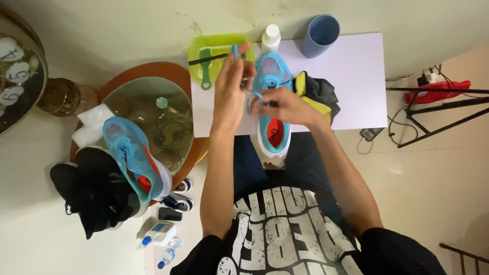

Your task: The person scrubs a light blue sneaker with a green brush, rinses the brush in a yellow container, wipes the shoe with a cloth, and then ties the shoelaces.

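Two hands (232, 89) (285, 104) pull blue lace (236, 51) (white bottle (270, 38) behind) over sneaker (272, 102).

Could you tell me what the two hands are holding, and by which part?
Both hold the blue shoelace: left hand its raised end, right hand near the blue shoe.

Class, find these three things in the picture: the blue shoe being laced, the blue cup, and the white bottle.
Blue shoe (274, 133): head view, orange insole.
Blue cup (321, 34): head view, side wall.
White bottle (271, 36): head view, cap.
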